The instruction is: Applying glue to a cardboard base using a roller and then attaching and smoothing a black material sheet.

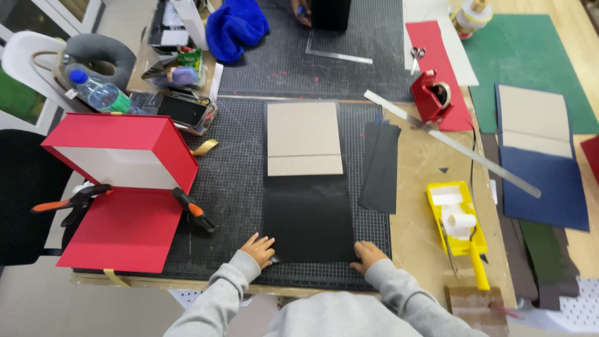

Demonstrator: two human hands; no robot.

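Directly below the camera, a person in a grey sweatshirt leans over a counter [430, 159] covered by a dark gridded cutting mat [234, 181]. Both hands rest at the near edge of a long rectangular sheet of black paper [309, 218], which lies flat on the mat with its long axis running straight away from the person. The left hand [259, 248] sits at the sheet's near left corner, fingers spread and pressing flat, gripping nothing. The right hand [368, 254] sits at the near right corner, fingers loosely curled down onto the edge; whether it pinches the paper or only presses it cannot be told. Each hand is equally close to the sheet, one per corner. The paper looks matte, smooth and uncreased. Its far end is covered by two pieces of plain grey-brown cardboard [304, 138], a larger one and a narrow strip set edge to edge. Just to the right of the sheet lies a narrower strip of black paper [380, 165], slightly tilted. A long metal ruler [452, 143] lies diagonally further right, near a red tape dispenser [432, 95] and a yellow-handled glue roller in a yellow tray [458, 218]. On the left stands an open red cloth-covered box [118, 187] held by orange-handled spring clamps [193, 210].
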